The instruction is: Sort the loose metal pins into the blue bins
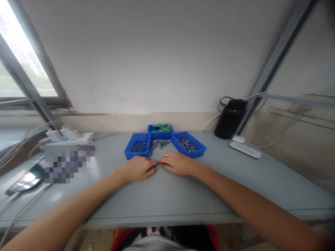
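Observation:
My left hand [138, 168] and my right hand [179, 163] meet low over the desk, fingertips almost touching. Both are closed in a pinch on a small dark metal piece [159, 164], mostly hidden by the fingers. A ring is on the right hand. Just beyond the left hand, a blue bin [130, 153] holds thin metal pins [139, 146]. Behind the right hand, another blue bin [200, 151] contains many similar small metal pieces [187, 144]. Loose metal pieces [159, 144] lie between the two bins. A third blue bin [160, 135], farther back, has green-wrapped items [162, 128].
A white power strip [78, 139] with cables sits at the back left, near a phone-like device [27, 179] and a blurred-out patch. To the right are a black bottle [230, 120], a small white case [238, 139] and a flat white device [245, 150]. A wall closes the back.

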A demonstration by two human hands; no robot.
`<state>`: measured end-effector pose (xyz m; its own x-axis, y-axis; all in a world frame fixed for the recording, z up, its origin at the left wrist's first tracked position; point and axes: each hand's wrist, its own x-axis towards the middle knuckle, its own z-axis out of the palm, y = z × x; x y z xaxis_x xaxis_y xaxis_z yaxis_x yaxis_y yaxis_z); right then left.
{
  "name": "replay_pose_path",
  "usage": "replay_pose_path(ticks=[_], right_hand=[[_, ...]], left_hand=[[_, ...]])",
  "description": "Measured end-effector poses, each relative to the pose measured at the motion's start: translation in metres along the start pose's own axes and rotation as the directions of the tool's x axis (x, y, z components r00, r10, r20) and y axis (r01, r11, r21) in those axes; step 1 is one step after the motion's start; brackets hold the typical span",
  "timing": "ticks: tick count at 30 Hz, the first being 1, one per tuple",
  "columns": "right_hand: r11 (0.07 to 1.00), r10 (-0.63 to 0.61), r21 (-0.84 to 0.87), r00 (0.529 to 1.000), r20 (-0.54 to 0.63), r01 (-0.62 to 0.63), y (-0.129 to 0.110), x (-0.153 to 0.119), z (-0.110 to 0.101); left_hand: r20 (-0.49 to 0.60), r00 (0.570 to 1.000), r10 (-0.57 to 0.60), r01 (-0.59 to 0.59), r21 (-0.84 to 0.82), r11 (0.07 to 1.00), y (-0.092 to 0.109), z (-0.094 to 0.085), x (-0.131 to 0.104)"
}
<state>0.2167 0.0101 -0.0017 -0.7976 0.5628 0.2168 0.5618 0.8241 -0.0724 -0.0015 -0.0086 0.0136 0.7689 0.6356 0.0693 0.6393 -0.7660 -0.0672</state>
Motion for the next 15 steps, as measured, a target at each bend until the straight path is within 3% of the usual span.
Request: replay_pose_path(ticks=[15], right_hand=[[0.998, -0.047, 0.043, 0.996, -0.071, 0.050, -0.0025, 0.0023, 0.0052]], left_hand=[[-0.006, 1.000, -0.009, 0.009, 0.007, 1.000, 0.0005, 0.0014, 0.0013]])
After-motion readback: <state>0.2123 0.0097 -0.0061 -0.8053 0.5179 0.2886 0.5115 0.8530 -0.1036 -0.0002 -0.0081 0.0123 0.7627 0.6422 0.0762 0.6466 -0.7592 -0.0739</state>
